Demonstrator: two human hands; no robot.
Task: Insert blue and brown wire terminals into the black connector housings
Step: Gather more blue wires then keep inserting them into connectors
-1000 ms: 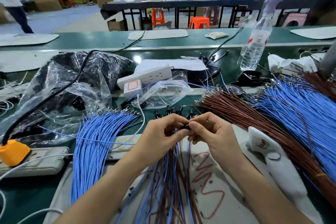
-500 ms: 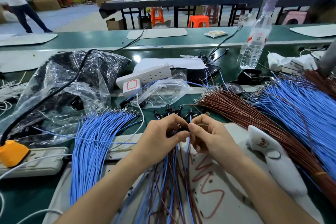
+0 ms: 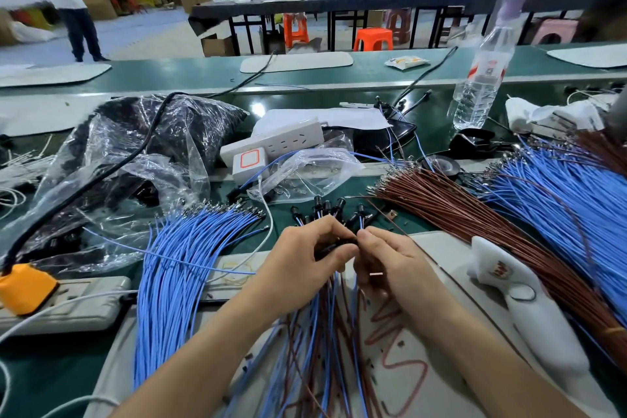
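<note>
Green desk (image 3: 390, 81) in a workshop: bundle of blue wires (image 3: 176, 275) nr left edge, brown wires (image 3: 458, 210) toward right. At centre, left hand (image 3: 298, 265) & right hand (image 3: 390, 261) fingers together pinch a small black connector housing (image 3: 339, 243)

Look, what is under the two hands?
Blue and brown wires run beneath the left hand and right hand, over a pale mat with red writing. The fingers cover most of the black connector housing, hiding its holes.
</note>
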